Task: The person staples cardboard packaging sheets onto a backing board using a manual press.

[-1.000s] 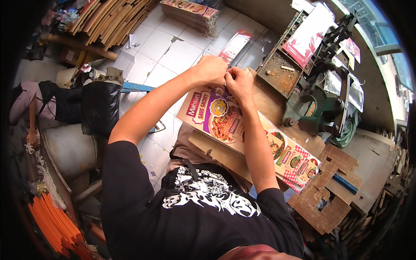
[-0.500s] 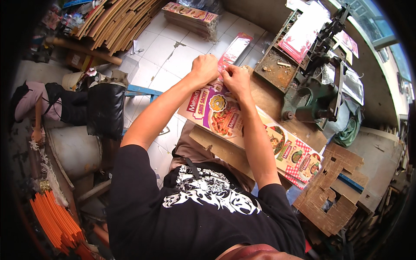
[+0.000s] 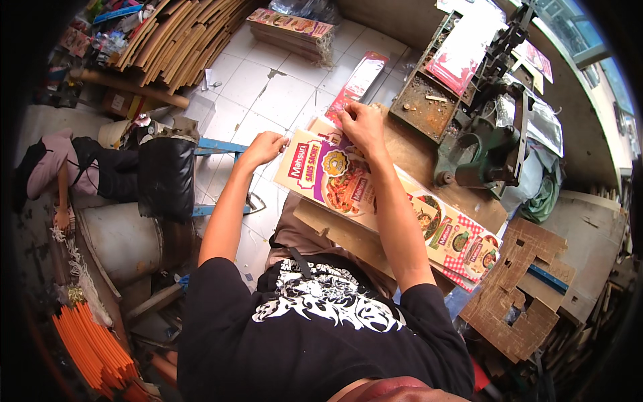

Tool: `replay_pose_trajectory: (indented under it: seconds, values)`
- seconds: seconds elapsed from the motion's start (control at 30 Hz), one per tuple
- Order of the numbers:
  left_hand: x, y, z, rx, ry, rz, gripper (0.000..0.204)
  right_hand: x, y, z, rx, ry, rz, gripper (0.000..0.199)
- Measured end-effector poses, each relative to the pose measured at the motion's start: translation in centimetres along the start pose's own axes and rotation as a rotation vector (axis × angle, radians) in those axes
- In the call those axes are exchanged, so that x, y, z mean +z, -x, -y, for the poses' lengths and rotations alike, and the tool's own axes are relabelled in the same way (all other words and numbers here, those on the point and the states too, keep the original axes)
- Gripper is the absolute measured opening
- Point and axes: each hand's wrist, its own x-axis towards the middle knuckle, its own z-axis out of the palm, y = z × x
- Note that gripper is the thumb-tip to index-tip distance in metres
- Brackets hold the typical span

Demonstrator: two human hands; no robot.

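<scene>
Before me lies a long stack of printed cardboard sheets [image 3: 345, 189], cream and purple with food pictures and a red-checked end. My left hand [image 3: 266, 149] is just off the stack's left edge, its fingers curled together; whatever may be in them is too small to make out. At the far edge of the stack is my right hand [image 3: 364, 127], its thumb and fingers pinched together near the corner; what they grip is hidden. A red and white printed strip [image 3: 358, 80] lies just beyond that hand. Under the stack is a wooden board [image 3: 348, 236].
A heavy dark green metal press [image 3: 479, 157] and a rusty tray [image 3: 425, 107] stand at the right. Cut brown boards [image 3: 516, 288] lie below them. At the left are a black padded stool [image 3: 166, 177] and curved wooden strips [image 3: 181, 40]. Bundled sheets [image 3: 291, 37] sit farther off.
My left hand has drawn away from my right hand, leftward and a little nearer to me, leaving the sheet's far left corner in view. My right hand has barely moved.
</scene>
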Motion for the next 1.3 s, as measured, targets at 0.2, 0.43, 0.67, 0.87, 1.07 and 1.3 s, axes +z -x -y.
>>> replay_pose_trajectory:
  seconds: [0.2,0.43,0.67,0.87,1.07,1.3]
  values:
    - [0.7,-0.7,0.1,0.14,0.136,-0.306,0.03,0.1,-0.1,-0.3,0.016,-0.023,0.009,0.023]
    - [-3.3,-2.5,-9.9,0.631,-0.003,-0.223,0.025,0.3,0.0,-0.4,0.015,-0.013,0.001,0.023]
    - [-5.0,-4.1,-12.4,0.625,-0.293,0.138,0.016,0.1,0.1,0.0,0.011,-0.034,0.016,0.023]
    - [-4.7,-3.9,-13.3,0.599,-0.281,0.172,0.016,-0.5,0.1,0.2,0.016,-0.011,0.022,0.023]
    - [-1.9,-3.7,-11.3,0.751,-0.319,-0.141,0.016,0.0,0.1,-0.1,-0.012,-0.036,0.002,0.022]
    - [0.6,-1.8,-12.2,0.543,-0.245,-0.407,0.016,0.0,0.1,-0.3,-0.02,-0.048,-0.012,0.022]
